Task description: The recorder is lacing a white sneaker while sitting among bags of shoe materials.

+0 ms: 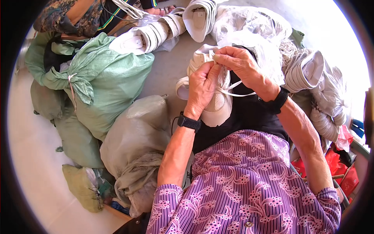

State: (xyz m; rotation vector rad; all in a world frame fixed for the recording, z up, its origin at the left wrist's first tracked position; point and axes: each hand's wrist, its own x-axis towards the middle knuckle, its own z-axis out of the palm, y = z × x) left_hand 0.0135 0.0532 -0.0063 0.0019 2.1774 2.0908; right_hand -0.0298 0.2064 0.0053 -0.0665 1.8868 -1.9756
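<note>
A white lace-up shoe lies over my black-clad lap, toe toward me, with its tongue and ankle opening at the far end. My left hand is closed over the left side of its lacing, thumb and finger pinched by the eyelets. From the right, my right hand pinches at the same spot, its fingertips meeting the left ones. The white shoelace loops out loosely to the right below my right hand. What lies right between the fingertips is mostly hidden. Another pale shoe shows just left of my left hand.
Nested white shoes lie far left, another stack at the far middle, and more at right beside a bundle of laces. Green sacks and a grey sack fill the left. Another person's leg shows far left.
</note>
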